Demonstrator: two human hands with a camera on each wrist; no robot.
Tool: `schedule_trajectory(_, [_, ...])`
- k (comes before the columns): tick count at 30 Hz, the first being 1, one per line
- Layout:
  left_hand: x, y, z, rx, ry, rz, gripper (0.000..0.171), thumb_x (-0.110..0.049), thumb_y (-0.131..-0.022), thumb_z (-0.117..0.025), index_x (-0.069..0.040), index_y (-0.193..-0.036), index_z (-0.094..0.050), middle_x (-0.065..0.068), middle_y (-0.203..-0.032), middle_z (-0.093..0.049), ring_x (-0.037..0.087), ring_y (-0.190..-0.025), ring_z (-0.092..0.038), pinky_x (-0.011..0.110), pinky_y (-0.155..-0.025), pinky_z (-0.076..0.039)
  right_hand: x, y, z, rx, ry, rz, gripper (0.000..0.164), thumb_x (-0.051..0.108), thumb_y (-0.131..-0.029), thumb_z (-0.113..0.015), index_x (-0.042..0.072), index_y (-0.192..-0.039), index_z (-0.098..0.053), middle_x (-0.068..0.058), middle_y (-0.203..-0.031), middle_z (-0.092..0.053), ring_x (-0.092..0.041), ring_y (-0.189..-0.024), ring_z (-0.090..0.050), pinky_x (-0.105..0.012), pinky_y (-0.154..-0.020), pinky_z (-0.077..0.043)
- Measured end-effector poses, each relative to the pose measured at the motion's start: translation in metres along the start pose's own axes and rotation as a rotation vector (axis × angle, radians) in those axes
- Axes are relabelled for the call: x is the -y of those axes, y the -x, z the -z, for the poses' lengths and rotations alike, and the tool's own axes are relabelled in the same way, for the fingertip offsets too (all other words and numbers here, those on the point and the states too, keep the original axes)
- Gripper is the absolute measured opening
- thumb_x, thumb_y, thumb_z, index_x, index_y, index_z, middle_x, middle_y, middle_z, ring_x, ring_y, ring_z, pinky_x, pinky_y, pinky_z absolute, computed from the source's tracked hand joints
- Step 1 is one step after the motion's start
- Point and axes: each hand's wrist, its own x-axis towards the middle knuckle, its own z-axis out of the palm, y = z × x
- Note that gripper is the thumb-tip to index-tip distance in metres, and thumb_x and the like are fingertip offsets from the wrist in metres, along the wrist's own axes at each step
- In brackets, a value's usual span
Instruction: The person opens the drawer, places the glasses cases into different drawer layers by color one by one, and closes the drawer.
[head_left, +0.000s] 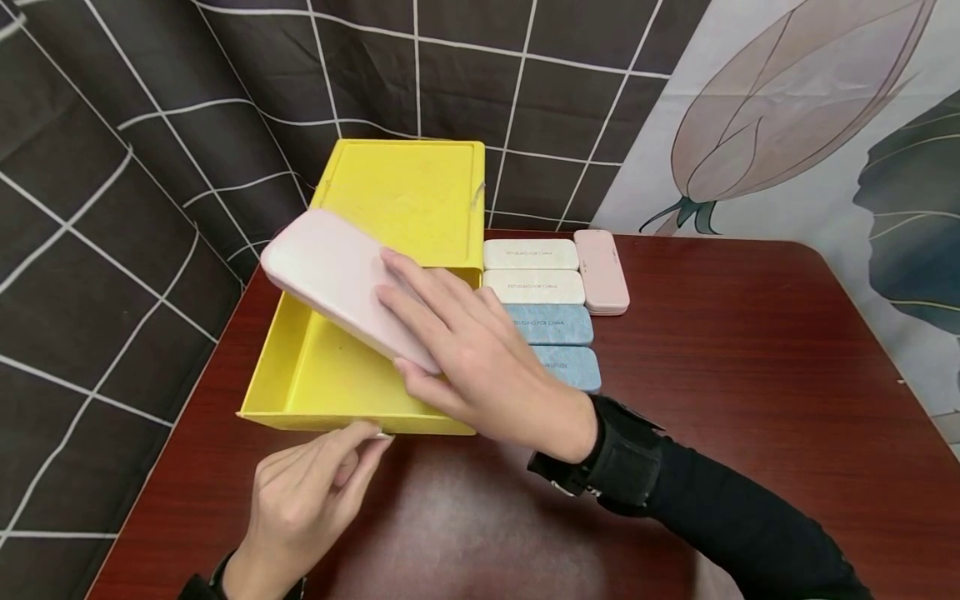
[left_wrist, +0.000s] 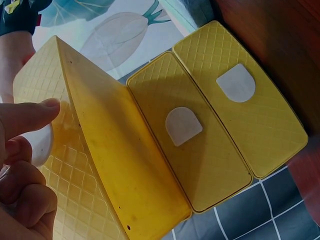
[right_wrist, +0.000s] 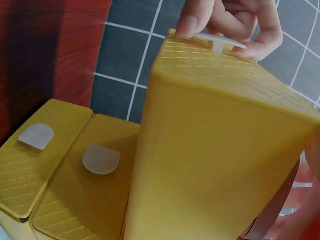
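My right hand (head_left: 480,358) holds a pink, rounded glasses case (head_left: 337,267) tilted over a pulled-out yellow drawer (head_left: 300,421). Its fingers lie across the case's upper face, with the thumb at the near side. Below the drawer front, my left hand (head_left: 307,483) pinches the white pull tab (right_wrist: 220,45) between thumb and fingers. The drawer's bare floor shows beneath the case, while its far right part is hidden by my right hand. Behind it stands the yellow drawer cabinet (head_left: 408,187).
Two white cases (head_left: 532,287), two blue cases (head_left: 555,325) and another pink case (head_left: 602,271) lie on the red-brown table (head_left: 720,375), right of the drawer. Two closed drawers (left_wrist: 175,165) with white tabs sit below the open one. Dark checked cloth (head_left: 465,75) hangs behind.
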Motion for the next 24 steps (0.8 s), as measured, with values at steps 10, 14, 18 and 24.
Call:
schedule_trajectory(10, [0.0005,0.0005,0.0016,0.019,-0.005,0.007,0.019,-0.016,-0.087,-0.062,0.002,-0.081,-0.064,-0.008,-0.057,-0.041,-0.001,-0.046,-0.032,0.011,-0.041,-0.022,-0.0023,-0.0004,0.0006,0.157,0.068,0.034,0.05,0.028,-0.089,-0.048,0.007,-0.135,-0.048,-0.004,-0.146,-0.037,-0.02,-0.115,-0.041,-0.03,-0.074,-0.035])
schedule_trajectory(14, [0.0006,0.0009,0.002,0.027,-0.005,0.011,0.019,-0.017,-0.088,-0.061,0.002,-0.081,-0.064,-0.008,-0.057,-0.041,-0.001,-0.047,-0.031,0.011,-0.041,-0.022,-0.0017,-0.0006,0.0028,0.189,0.088,0.039,0.049,0.028,-0.09,-0.046,0.008,-0.134,-0.048,-0.004,-0.144,-0.039,-0.02,-0.116,-0.041,-0.031,-0.075,-0.036])
schedule_trajectory(18, [0.0014,0.0008,0.0012,0.021,-0.003,0.004,0.019,-0.016,-0.087,-0.062,0.002,-0.081,-0.064,-0.008,-0.057,-0.04,-0.001,-0.047,-0.031,0.011,-0.041,-0.021,-0.0016,0.001,0.0057,0.216,0.085,0.041,0.049,0.028,-0.09,-0.046,0.007,-0.135,-0.047,-0.004,-0.143,-0.04,-0.021,-0.117,-0.042,-0.033,-0.078,-0.037])
schedule_trajectory(24, [0.0016,0.0007,0.0008,0.018,-0.003,0.003,0.019,-0.016,-0.087,-0.062,0.002,-0.081,-0.064,-0.008,-0.057,-0.041,-0.001,-0.046,-0.031,0.011,-0.041,-0.021,-0.0025,0.0019,0.0075,0.266,0.073,0.033,0.051,0.03,-0.091,-0.046,0.007,-0.137,-0.044,-0.005,-0.145,-0.037,-0.021,-0.122,-0.042,-0.034,-0.082,-0.037])
